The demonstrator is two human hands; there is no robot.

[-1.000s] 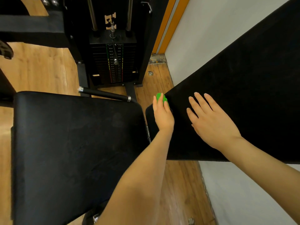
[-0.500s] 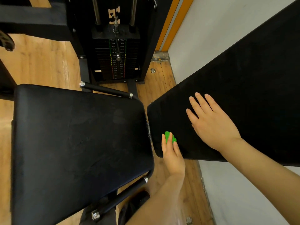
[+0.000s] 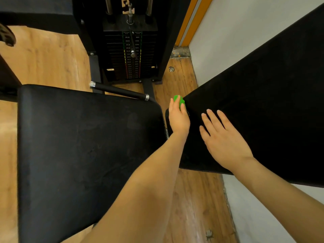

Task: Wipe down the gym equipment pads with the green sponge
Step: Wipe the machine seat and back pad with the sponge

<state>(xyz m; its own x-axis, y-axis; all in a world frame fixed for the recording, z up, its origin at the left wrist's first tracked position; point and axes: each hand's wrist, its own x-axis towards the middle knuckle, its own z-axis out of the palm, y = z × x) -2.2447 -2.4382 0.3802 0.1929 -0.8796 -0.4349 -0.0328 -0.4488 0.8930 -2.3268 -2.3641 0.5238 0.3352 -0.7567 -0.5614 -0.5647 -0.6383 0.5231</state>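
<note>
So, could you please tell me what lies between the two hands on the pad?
Only bare black pad: the head view shows nothing between the left hand, holding the sponge, and the flat right hand.

pads (image 3: 84, 146) 2 | sponge (image 3: 178, 100) 1 | hands (image 3: 179, 118) 2 | weight stack (image 3: 130, 55) 1

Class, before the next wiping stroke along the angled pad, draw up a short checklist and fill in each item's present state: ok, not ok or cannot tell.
1. Green sponge held in the left hand: ok, fingers wrap over it.
2. Sponge against the angled pad: ok, it sits at the pad's upper left edge.
3. Right hand steadying the pad: ok, it lies flat on it, fingers straight.
4. Right hand out of the stroke's path: ok, it lies beside the left hand, apart from it.
5. Sponge damp enough: cannot tell.
6. Seat pad already wiped: cannot tell.
</note>
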